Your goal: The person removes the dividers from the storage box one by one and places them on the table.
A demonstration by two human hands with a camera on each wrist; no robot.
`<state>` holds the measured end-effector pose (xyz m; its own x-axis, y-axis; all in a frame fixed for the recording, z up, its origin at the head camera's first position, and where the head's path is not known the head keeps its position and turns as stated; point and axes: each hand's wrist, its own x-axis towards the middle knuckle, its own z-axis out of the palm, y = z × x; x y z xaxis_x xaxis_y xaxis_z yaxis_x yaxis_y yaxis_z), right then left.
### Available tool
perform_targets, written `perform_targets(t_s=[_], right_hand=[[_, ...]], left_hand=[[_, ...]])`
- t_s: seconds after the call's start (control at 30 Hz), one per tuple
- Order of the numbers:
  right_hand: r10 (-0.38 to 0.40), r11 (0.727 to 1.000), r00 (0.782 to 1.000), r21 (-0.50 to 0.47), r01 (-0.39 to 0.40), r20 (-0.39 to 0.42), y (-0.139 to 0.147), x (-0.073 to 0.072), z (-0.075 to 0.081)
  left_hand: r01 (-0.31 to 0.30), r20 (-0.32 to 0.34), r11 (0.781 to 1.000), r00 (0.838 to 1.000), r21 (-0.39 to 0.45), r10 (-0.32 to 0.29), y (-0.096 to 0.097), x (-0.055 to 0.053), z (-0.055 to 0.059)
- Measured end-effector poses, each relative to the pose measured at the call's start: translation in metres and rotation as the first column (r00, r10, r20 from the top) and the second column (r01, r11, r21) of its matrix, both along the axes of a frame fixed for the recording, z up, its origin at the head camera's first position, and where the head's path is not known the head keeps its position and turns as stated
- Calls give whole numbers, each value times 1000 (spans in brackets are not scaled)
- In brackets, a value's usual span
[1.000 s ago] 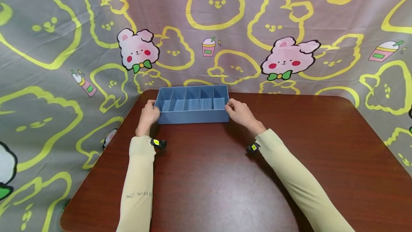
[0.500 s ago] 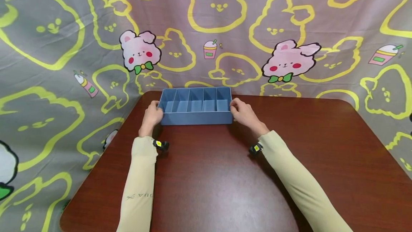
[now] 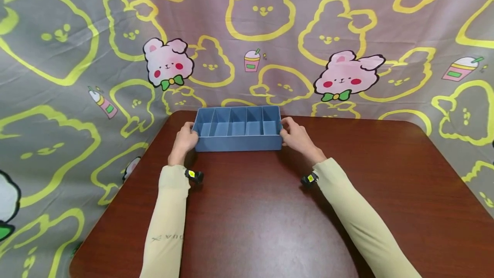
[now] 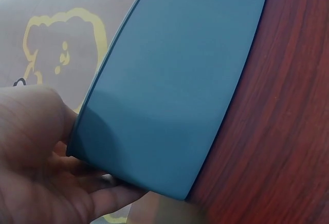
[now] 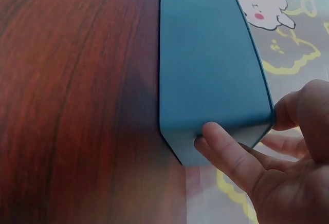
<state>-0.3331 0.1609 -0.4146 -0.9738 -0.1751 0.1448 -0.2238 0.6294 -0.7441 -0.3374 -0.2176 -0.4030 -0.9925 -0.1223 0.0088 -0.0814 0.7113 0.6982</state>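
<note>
A blue compartment tray (image 3: 239, 143) stands upright toward the back of the table, and its several compartments look empty. At its left end my left hand (image 3: 185, 140) holds the short side, thumb near the rim. My right hand (image 3: 299, 140) grips the opposite short end. In the left wrist view the tray's long front wall (image 4: 169, 80) fills the middle, with the left hand's fingers (image 4: 115, 198) under and behind its end. From the right wrist, fingers (image 5: 229, 152) press the tray's end wall and the thumb is at the rim.
The dark brown wooden table (image 3: 247, 209) has rounded corners and extends widely to the right and toward me. A cloth curtain (image 3: 270, 25) with cartoon rabbits hangs close behind the tray and along the left side.
Both hands and the tray have shifted slightly right in the head view, while the background also moved a little. The hold on both ends stays the same.
</note>
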Motion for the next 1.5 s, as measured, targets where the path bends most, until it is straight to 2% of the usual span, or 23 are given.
perform_targets(t_s=[0.3, 0.87, 1.17, 1.5], right_hand=[[-20, 1000, 996, 12, 19, 86, 6, 1, 3], [-28, 999, 993, 38, 24, 111, 17, -3, 6], [-48, 998, 994, 53, 43, 100, 19, -2, 12], [-36, 998, 994, 63, 29, 105, 23, -5, 10]], left_hand=[[18, 22, 1000, 1000, -4, -18, 6, -1, 1], [74, 30, 997, 997, -12, -73, 13, 0, 0], [91, -2, 995, 996, -35, -91, 18, -2, 0], [115, 3, 993, 993, -41, -115, 23, 0, 1]])
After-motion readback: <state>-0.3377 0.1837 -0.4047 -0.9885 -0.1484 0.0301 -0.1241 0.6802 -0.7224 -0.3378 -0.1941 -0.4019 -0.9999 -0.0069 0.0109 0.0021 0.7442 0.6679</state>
